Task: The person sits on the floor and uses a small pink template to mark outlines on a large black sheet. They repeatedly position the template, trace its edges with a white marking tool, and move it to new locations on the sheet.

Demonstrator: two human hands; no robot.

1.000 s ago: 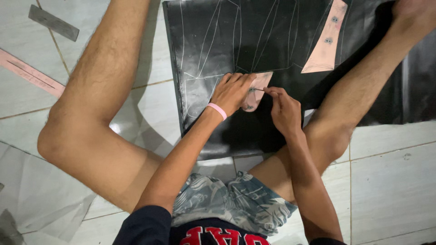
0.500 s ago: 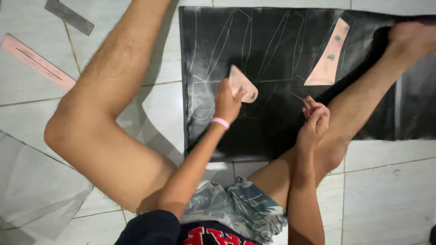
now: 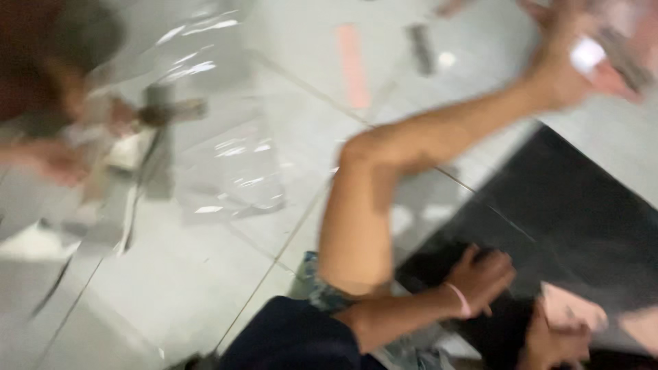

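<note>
Heavily blurred view, tilted, looking down on a pale tiled floor (image 3: 205, 274). Left hand (image 3: 483, 277), with a pink wristband (image 3: 458, 300), low and right of centre, fingers curled down onto the near edge of a black sheet of material (image 3: 582, 219) spread on the floor at the right; whether anything is pinched under those fingers cannot be told through the blur. Right hand (image 3: 552, 342) at the bottom edge, just right of the left one, touching the near corner of a pale pink pattern piece (image 3: 569, 310) lying on the black sheet; grip there also impossible to tell, fingers smeared and partly cut off by the frame.

Between the hands and the far right corner, a bare bent leg (image 3: 384, 178), knee raised near centre, foot (image 3: 562, 62) far right beside something small and white. Dark blue shirt (image 3: 288, 339) and patterned shorts (image 3: 319, 291) at the bottom.

Farther off on the tiles: a long pink strip (image 3: 351, 65) and a short grey strip (image 3: 420, 46), a little apart. Clear plastic sheeting (image 3: 226, 157) spread across the left-centre floor, glinting. At the far left, another person (image 3: 48, 89), blurred, near some small indistinct objects.
</note>
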